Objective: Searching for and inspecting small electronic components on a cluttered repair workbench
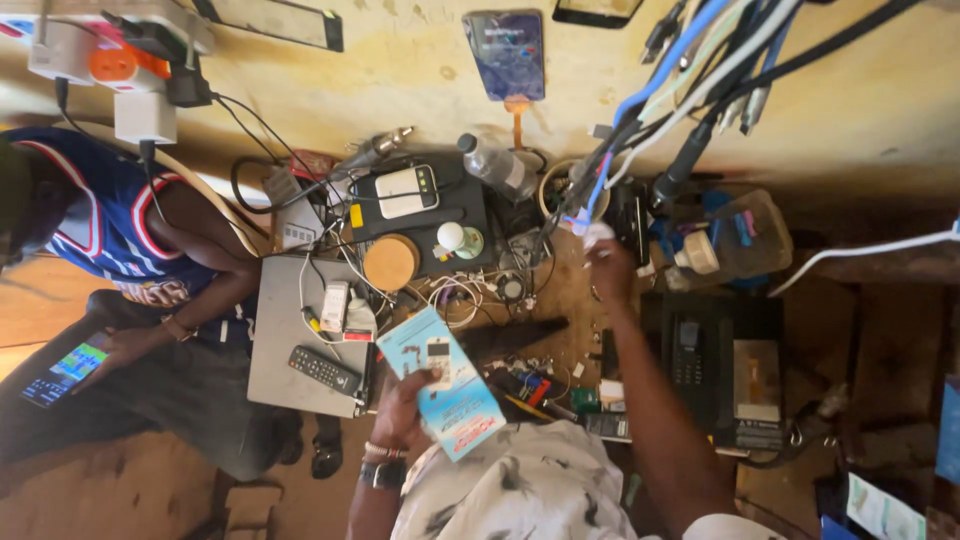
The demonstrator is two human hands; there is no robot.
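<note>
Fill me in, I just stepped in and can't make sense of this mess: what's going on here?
A person stands over a cluttered workbench. Their left hand holds a light blue package showing a small remote. Their right hand reaches up to a bundle of hanging cables, fingers around a small white piece; what it is can't be told. A black remote, a water bottle and loose parts lie about. Another person sits alongside, looking at a phone.

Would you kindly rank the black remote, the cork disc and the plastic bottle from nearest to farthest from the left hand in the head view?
From the left hand:
1. Black remote, just to its left on the grey laptop.
2. Cork disc, above it.
3. Plastic bottle, farthest, up and right.
</note>
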